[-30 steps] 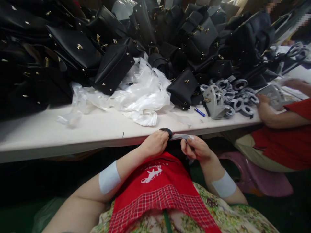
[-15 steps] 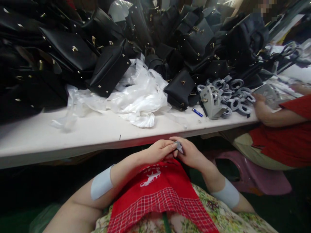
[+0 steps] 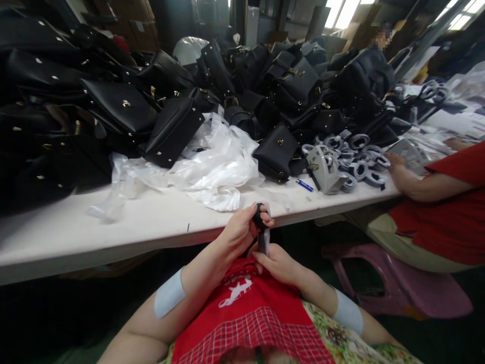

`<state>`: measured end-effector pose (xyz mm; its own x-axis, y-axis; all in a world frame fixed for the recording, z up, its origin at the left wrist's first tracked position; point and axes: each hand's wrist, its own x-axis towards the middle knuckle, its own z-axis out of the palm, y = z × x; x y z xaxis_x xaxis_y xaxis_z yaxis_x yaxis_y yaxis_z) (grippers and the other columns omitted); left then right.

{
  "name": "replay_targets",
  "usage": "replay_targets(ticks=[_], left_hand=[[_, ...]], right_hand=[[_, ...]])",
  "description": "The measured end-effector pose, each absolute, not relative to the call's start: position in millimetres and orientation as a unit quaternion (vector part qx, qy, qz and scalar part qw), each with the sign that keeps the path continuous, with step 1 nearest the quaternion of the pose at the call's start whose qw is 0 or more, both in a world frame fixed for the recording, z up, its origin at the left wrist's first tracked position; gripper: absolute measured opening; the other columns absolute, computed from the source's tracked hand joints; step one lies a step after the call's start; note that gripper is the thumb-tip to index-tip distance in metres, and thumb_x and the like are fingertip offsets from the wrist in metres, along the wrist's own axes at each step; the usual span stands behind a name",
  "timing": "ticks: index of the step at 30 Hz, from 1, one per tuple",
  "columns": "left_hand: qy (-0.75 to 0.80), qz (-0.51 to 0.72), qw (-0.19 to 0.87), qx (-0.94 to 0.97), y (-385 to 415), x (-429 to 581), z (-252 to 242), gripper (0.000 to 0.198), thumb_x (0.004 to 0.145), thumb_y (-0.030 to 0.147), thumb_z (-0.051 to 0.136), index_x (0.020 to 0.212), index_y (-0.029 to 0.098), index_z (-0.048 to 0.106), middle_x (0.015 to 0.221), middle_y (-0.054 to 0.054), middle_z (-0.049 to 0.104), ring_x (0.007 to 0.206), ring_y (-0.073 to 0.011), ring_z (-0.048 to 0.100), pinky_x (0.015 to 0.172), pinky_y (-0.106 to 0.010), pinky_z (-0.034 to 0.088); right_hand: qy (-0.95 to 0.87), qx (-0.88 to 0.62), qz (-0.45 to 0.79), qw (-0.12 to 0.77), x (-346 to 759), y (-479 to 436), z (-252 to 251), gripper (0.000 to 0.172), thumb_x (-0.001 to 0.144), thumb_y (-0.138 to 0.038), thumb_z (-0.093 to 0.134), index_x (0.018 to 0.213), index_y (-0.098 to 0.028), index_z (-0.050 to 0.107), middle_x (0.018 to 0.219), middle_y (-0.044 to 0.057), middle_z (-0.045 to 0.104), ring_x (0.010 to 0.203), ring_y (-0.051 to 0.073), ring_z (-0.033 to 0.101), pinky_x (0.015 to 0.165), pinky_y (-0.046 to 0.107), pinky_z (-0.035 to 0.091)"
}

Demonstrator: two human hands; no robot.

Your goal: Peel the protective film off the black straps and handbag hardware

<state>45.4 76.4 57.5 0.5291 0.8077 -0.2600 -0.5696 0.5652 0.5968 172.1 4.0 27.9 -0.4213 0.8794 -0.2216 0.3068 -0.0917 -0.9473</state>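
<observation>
My left hand is closed around a rolled black strap in front of the table edge. Below it, my right hand pinches a hanging length of the same strap, which has a pale, thin covering along one side. Both hands are just above the red apron on my lap. On the table beyond them, a black handbag leans next to a heap of white wrapping.
Piled black handbags line the back of the table. Right of centre are a blue pen-like item, a grey tape dispenser and several wrapped strap coils. A co-worker in a red top sits at the right by a pink stool.
My left hand has risen away from my right, and the black strap now shows between them. The view has tilted up, bringing more background into sight.
</observation>
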Motion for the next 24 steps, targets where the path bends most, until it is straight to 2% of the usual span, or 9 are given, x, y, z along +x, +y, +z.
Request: replay_targets(ticks=[4,10,13,15,17,19,21,22,24], left_hand=[[0.311,0.430,0.742,0.410,73.7,49.5,46.0,0.031,0.094,0.044,0.046,0.096,0.014,0.057,0.077,-0.005,0.070,0.071,-0.0170,0.068,0.075,-0.032,0.053],[0.313,0.319,0.412,0.794,65.3,42.6,35.1,0.039,0.100,0.037,0.025,0.096,0.017,0.058,0.088,-0.009,0.067,0.081,-0.0192,0.062,0.078,-0.033,0.048],[0.306,0.268,0.283,0.869,62.1,37.0,35.2,0.042,0.099,0.034,0.021,0.090,0.016,0.057,0.081,-0.010,0.064,0.075,-0.0212,0.059,0.072,-0.034,0.045],[0.311,0.232,0.245,0.889,59.0,36.0,37.6,0.042,0.098,0.036,0.022,0.083,0.016,0.057,0.074,-0.009,0.063,0.069,-0.0216,0.058,0.067,-0.034,0.043],[0.329,0.203,0.257,0.886,56.1,37.6,41.5,0.040,0.097,0.035,0.026,0.077,0.018,0.057,0.069,-0.007,0.062,0.063,-0.0198,0.056,0.062,-0.032,0.039],[0.356,0.190,0.323,0.856,54.1,40.7,45.6,0.041,0.096,0.033,0.029,0.070,0.018,0.056,0.065,-0.004,0.061,0.058,-0.0169,0.053,0.058,-0.030,0.035],[0.381,0.186,0.445,0.789,53.0,43.8,48.4,0.045,0.096,0.039,0.031,0.063,0.018,0.054,0.057,-0.002,0.057,0.051,-0.0141,0.048,0.054,-0.028,0.032],[0.383,0.180,0.526,0.738,52.7,44.8,49.2,0.048,0.095,0.045,0.033,0.061,0.018,0.053,0.052,0.000,0.052,0.046,-0.0126,0.043,0.050,-0.027,0.030],[0.361,0.167,0.688,0.606,52.4,45.4,50.8,0.052,0.091,0.058,0.036,0.061,0.018,0.052,0.043,0.004,0.042,0.038,-0.0099,0.032,0.043,-0.025,0.025]], right_hand=[[-0.594,-0.428,0.618,0.285,174.3,-1.6,33.2,0.038,0.096,-0.046,0.045,0.086,-0.014,0.063,0.052,-0.005,0.046,0.048,0.009,0.041,0.052,0.022,0.036],[-0.501,-0.400,0.681,0.354,198.1,-3.4,39.8,0.036,0.090,-0.048,0.057,0.081,-0.013,0.061,0.045,-0.007,0.045,0.040,0.006,0.037,0.045,0.020,0.033],[-0.474,-0.444,0.657,0.383,214.1,-1.3,44.1,0.032,0.084,-0.046,0.064,0.078,-0.015,0.056,0.046,-0.005,0.051,0.035,0.007,0.038,0.037,0.019,0.030],[-0.490,-0.487,0.618,0.376,224.3,3.7,45.9,0.033,0.082,-0.048,0.065,0.075,-0.017,0.054,0.047,-0.004,0.053,0.032,0.007,0.038,0.033,0.020,0.027],[-0.555,-0.540,0.515,0.367,232.0,10.7,47.6,0.032,0.082,-0.047,0.065,0.075,-0.017,0.056,0.054,-0.001,0.058,0.039,0.011,0.047,0.038,0.022,0.038],[-0.640,-0.589,0.330,0.365,235.9,16.7,49.7,0.024,0.083,-0.041,0.064,0.085,-0.017,0.063,0.075,0.006,0.067,0.066,0.019,0.062,0.063,0.032,0.052],[-0.700,-0.600,0.157,0.355,235.0,18.9,51.1,0.021,0.084,-0.028,0.060,0.101,-0.018,0.065,0.102,0.011,0.066,0.098,0.027,0.060,0.091,0.044,0.048],[-0.722,-0.589,0.114,0.345,232.9,18.3,50.9,0.026,0.083,-0.021,0.056,0.108,-0.019,0.064,0.110,0.012,0.064,0.108,0.029,0.056,0.099,0.047,0.042],[-0.755,-0.553,0.130,0.328,226.1,14.7,46.7,0.038,0.078,-0.012,0.051,0.114,-0.019,0.060,0.114,0.012,0.062,0.111,0.029,0.054,0.102,0.048,0.040]])
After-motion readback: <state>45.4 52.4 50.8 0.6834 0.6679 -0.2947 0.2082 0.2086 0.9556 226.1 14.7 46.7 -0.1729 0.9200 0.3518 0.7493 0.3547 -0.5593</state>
